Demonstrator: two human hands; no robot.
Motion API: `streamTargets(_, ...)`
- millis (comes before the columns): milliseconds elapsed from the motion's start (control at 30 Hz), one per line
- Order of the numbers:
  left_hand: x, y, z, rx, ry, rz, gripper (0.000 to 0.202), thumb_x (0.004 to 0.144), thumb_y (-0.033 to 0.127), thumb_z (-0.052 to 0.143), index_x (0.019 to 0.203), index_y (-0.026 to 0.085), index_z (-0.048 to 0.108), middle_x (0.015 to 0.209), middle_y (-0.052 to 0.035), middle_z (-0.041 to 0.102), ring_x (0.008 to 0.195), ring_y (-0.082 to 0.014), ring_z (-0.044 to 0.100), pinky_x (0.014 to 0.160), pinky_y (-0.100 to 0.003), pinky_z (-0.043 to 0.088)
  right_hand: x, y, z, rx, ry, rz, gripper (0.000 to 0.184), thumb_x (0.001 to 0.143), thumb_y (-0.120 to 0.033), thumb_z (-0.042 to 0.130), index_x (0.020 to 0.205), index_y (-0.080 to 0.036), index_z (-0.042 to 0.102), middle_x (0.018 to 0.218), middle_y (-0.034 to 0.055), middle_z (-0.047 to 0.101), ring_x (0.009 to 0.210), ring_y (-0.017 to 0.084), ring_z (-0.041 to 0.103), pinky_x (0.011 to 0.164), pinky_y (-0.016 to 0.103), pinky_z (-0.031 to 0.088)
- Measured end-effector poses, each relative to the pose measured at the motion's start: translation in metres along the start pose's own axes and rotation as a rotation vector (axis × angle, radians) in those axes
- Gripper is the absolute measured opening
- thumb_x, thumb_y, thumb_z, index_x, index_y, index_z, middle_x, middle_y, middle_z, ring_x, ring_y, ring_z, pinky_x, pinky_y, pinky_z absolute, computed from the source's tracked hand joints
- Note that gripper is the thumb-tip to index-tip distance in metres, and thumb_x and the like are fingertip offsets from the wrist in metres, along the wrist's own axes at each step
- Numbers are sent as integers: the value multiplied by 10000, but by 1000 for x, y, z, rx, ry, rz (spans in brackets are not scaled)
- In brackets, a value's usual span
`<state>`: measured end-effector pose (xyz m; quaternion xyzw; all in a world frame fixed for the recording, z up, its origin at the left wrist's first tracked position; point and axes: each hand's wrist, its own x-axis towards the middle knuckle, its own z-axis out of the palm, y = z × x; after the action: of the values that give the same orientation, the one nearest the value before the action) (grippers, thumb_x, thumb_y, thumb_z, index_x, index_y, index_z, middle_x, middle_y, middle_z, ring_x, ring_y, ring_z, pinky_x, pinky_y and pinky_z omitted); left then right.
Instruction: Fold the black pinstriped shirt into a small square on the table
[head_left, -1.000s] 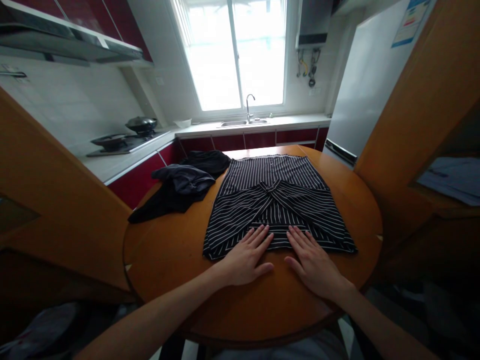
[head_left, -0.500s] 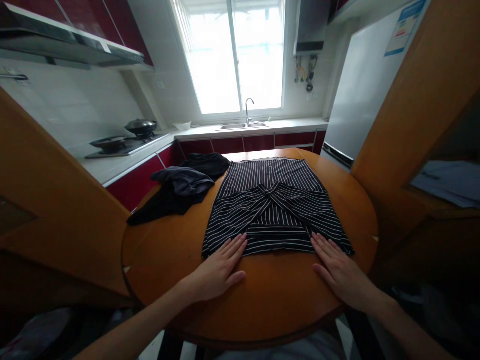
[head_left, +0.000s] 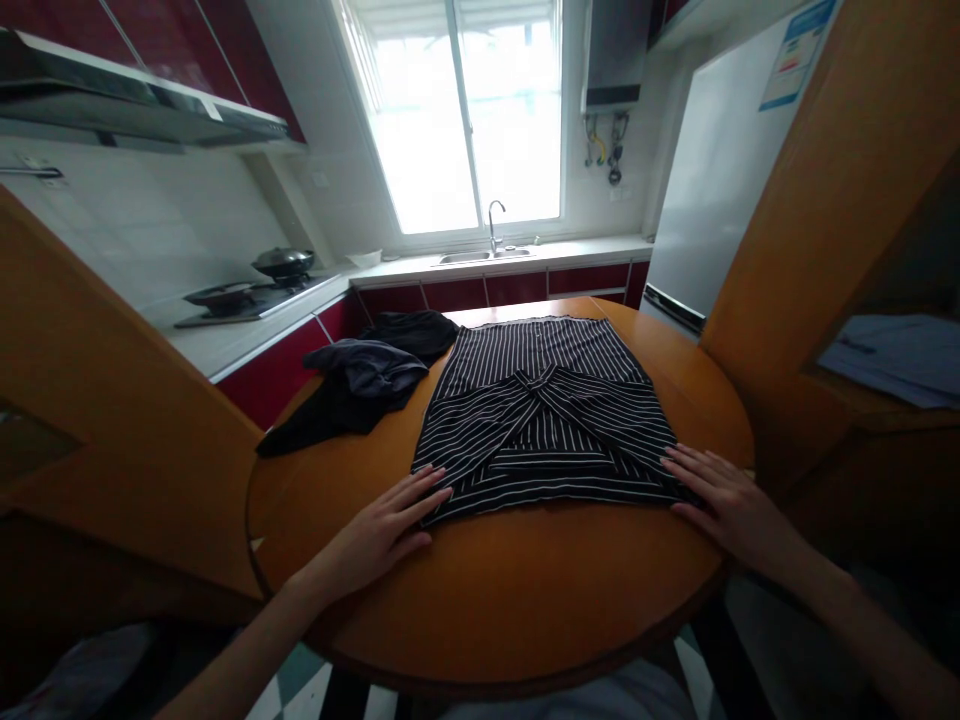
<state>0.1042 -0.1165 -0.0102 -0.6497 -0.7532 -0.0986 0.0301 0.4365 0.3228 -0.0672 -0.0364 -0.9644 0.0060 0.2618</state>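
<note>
A black-and-white striped garment (head_left: 544, 410) lies spread out on the round wooden table (head_left: 525, 590), with a knot-like twist at its middle. It looks like a skirt or a top; I cannot tell which. My left hand (head_left: 382, 530) rests with fingers stretched out, their tips on the garment's near left corner. At the near right corner, my right hand (head_left: 724, 500) lies with its fingers extended over the cloth's edge. Neither hand grips anything.
Dark crumpled clothes (head_left: 367, 370) lie at the table's left side. Beyond the table are a counter with a sink (head_left: 487, 256) and a stove with a lidded pan (head_left: 283, 262). A fridge (head_left: 712, 190) stands at the right, and wooden frames flank both sides.
Both hands have slid apart, the left one leftward and the right one rightward, from the garment's near edge to its corners. The near edge of the cloth has shifted slightly.
</note>
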Motion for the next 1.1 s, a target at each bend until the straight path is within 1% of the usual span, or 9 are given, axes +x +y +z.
streamTargets(67,2,-4,-2,-14,-47,29,549,1000,294,546,1521,354,383,1604,-27,339,1449,-264,365,1159,-471,382,-1,4,1,7,-22,-43,512,965,-322,549,1468,-265,469,1492,68,513,1360,262,491,1116,477,433)
streamTargets(167,5,-6,-5,-16,-42,46,593,995,269,553,1544,342,338,1569,-34,407,1395,-243,453,1144,-418,413,-1,5,-1,24,-26,-122,528,964,-176,470,1481,-283,456,1451,46,560,1291,214,563,1091,414,466)
streamTargets(300,10,-7,-7,103,-35,74,611,995,124,476,1541,362,338,1569,-28,407,1346,-235,513,1131,-423,428,4,7,-7,-15,-74,-159,655,906,-38,392,1498,-314,431,1469,23,542,1262,190,586,1087,415,463)
streamTargets(433,16,-6,-7,178,-88,172,565,993,111,476,1508,336,416,1572,-36,400,1396,-246,451,1158,-454,392,8,8,-9,-18,-54,-182,567,943,-77,424,1439,-338,512,1440,16,572,1213,187,621,1048,390,491)
streamTargets(567,21,-2,-3,194,-57,220,500,1012,149,469,1494,281,445,1531,-52,463,1396,-237,451,1169,-452,381,11,5,-10,-7,-51,-204,556,984,-112,422,1499,-321,428,1474,35,535,1235,186,606,1069,389,471)
streamTargets(667,22,1,-3,194,-75,207,569,1005,96,431,1542,267,354,1548,-49,437,1433,-227,394,1188,-443,350,13,2,-13,8,-47,-248,592,980,-86,411,1519,-330,392,1520,48,475,1260,191,589,1080,388,457)
streamTargets(833,23,0,-6,197,-187,182,729,949,-13,382,1573,337,245,1601,11,338,1508,-232,216,1228,-495,221,16,2,-17,46,-72,-316,570,957,-59,420,1438,-349,516,1538,58,444,1304,211,553,1067,418,463)
streamTargets(933,25,-3,-6,150,-173,177,695,962,10,396,1553,362,297,1594,18,352,1497,-227,253,1227,-490,231,17,5,-15,83,-79,-308,509,964,-93,458,1395,-342,565,1503,55,495,1290,219,565,1054,429,482)
streamTargets(1100,27,-12,0,5,-73,175,512,1024,131,407,1490,339,443,1545,-12,444,1433,-210,396,1185,-428,358,17,12,-9,138,-104,-251,413,984,-157,488,1328,-337,627,1402,29,603,1222,223,621,1043,441,512)
